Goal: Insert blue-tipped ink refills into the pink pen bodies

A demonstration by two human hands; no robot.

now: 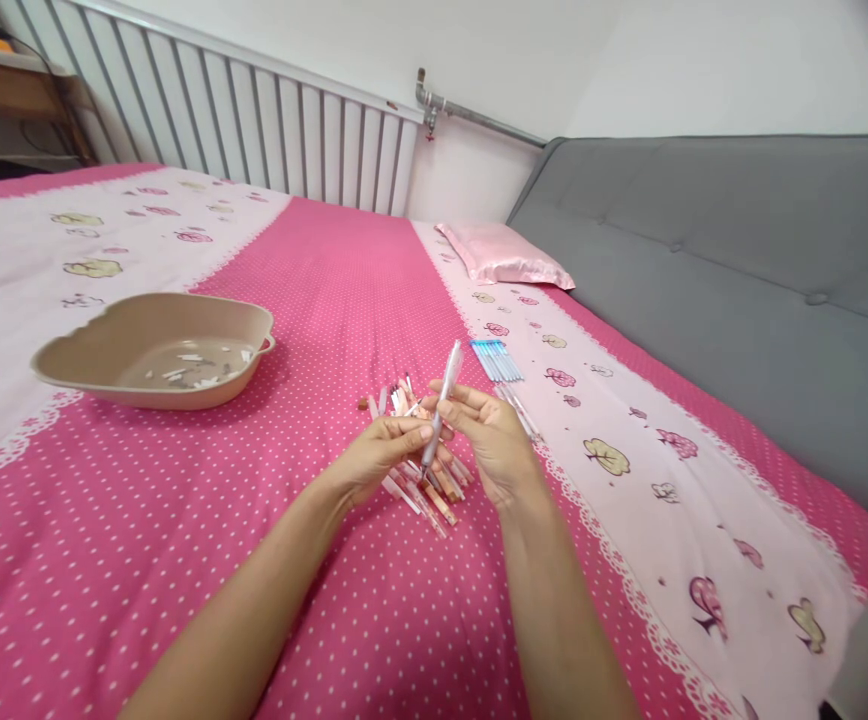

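Both my hands hold one pale, whitish pen (446,392) over a heap of pens, its upper end leaning to the right. My left hand (380,452) pinches it near the lower part, while my right hand (488,432) grips it higher up with thumb and fingers. Beneath them lies a loose heap of pens (434,500) in pink, white and orange tones, partly covered by my hands. Just right of my right hand, some clear and whitish pens (520,410) lie side by side. Beyond these is a neat row of blue pens (497,360).
A beige plastic basin (153,395) stands on the left with small white and grey pieces inside. Pink dotted bedding (351,260) covers the bed. A pink pillow (505,255) lies by the grey padded headboard (719,260). A white radiator (254,110) runs along the wall.
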